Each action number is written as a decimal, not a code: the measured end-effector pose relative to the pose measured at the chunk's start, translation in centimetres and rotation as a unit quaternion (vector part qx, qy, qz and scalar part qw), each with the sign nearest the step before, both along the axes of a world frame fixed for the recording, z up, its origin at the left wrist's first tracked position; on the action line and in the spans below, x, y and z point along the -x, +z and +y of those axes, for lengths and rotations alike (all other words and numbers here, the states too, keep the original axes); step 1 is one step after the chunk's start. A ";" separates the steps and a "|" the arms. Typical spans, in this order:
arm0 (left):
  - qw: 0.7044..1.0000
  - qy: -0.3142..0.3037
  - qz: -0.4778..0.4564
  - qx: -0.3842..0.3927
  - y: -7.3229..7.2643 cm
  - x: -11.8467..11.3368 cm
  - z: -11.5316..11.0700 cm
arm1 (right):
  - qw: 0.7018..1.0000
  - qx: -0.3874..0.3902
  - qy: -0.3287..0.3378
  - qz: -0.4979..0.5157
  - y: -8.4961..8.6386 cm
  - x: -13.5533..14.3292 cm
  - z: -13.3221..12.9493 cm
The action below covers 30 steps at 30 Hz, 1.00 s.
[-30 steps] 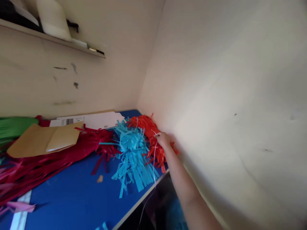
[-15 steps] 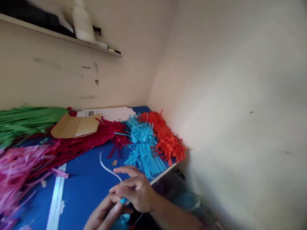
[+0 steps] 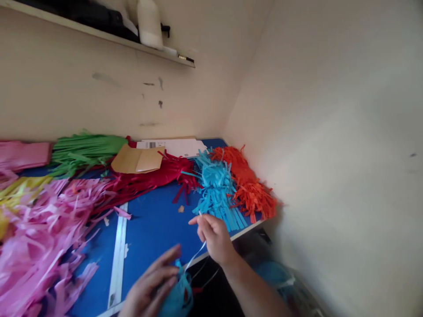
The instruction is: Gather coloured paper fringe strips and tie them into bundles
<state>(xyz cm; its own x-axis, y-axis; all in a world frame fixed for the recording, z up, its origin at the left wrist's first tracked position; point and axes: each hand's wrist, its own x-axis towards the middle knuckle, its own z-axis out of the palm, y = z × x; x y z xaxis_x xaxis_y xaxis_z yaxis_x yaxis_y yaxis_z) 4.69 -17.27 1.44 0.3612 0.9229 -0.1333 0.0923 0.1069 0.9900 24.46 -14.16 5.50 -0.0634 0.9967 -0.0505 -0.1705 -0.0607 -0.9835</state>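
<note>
Table (image 3: 155, 220): near edge close to the work, could snag loose strips. Left hand (image 3: 150, 281): fingers half-curled at the paper, can't tell if gripping; a weak hold could drop it. Right hand (image 3: 214, 237): thumb and fingers pinching the string. Light-blue paper (image 3: 180, 297): looped, by left fingertips; a hard pull could tear it. White string (image 3: 194, 256): thin, runs between right hand and paper; could slip the pinch.

right forearm (image 3: 253, 284) — bare, smooth, tapering | left grip (image 3: 152, 284), right grip (image 3: 215, 241) — bare, slim-fingered
</note>
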 end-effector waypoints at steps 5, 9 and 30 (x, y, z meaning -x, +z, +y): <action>0.954 0.179 -0.093 0.224 1.3 0.6 0.5 | 0.964 -0.052 0.170 -0.196 0.6 1.4 -3.5; 0.897 0.166 -0.220 0.347 1.3 -0.8 0.0 | 0.961 -0.039 0.191 -0.195 0.3 2.2 -3.9; 0.931 0.127 0.207 -0.271 -0.3 -1.6 -1.6 | 0.969 -0.099 0.053 -0.222 -1.0 1.6 -2.6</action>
<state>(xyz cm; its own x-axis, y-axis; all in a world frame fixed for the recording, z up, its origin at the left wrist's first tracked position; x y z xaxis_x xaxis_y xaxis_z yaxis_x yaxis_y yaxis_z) 6.30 -18.87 1.09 0.1436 0.9440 0.2971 0.5185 -0.3275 0.7899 22.86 -16.75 4.53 -0.1824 0.9785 0.0958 0.2685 0.1434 -0.9525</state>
